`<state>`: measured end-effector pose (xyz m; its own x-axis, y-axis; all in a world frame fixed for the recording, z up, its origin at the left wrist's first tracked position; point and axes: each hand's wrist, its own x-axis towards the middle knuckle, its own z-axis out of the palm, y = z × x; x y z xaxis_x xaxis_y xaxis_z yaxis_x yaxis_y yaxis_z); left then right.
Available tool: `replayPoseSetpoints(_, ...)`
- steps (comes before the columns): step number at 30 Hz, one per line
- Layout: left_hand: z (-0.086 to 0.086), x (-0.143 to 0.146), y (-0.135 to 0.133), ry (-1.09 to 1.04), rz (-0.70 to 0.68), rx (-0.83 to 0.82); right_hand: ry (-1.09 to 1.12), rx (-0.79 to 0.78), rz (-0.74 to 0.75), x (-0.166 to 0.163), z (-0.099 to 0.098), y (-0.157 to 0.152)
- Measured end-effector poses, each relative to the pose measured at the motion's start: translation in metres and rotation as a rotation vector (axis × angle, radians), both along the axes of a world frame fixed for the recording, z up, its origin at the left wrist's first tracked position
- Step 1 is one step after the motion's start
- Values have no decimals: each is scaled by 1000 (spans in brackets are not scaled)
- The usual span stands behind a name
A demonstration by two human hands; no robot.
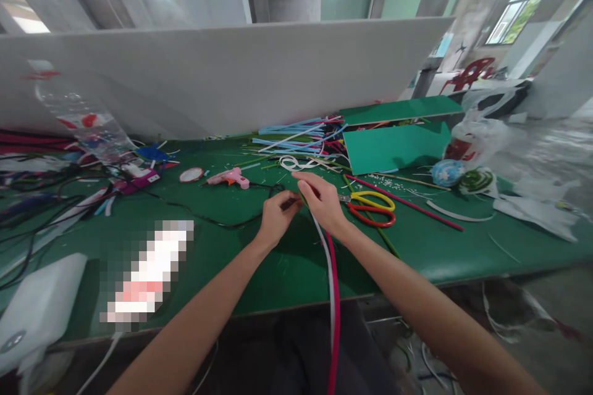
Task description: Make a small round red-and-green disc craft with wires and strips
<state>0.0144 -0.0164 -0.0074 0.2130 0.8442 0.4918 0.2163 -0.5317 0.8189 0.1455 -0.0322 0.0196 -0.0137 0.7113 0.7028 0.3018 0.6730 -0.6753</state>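
Observation:
My left hand (pixel 278 216) and my right hand (pixel 320 197) meet over the middle of the green table, fingers closed. From my right hand a red strip (pixel 336 302) and a white strip (pixel 330 284) hang side by side past the table's front edge. My left fingertips are pinched close to the strips' upper ends; what lies between them is mostly hidden. Just right of my right hand are scissors (pixel 393 205) with one yellow and one red handle loop, their blades partly covered. A curled white strip (pixel 290 163) lies beyond my fingers.
A pink glue gun (pixel 231 178) with a black cord and a tape roll (pixel 191 174) lie left. Blue, green and red strips (pixel 296 139) are piled behind, beside green boards (pixel 398 147). A plastic bottle (pixel 83 114), a white box (pixel 44 302) and wrapped balls (pixel 448 173) flank the workspace.

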Motion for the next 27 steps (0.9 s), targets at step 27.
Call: replayPoseSetpoints(27, -6, -7, 15, -261, 59, -115, 656, -854, 409, 26, 5, 23)
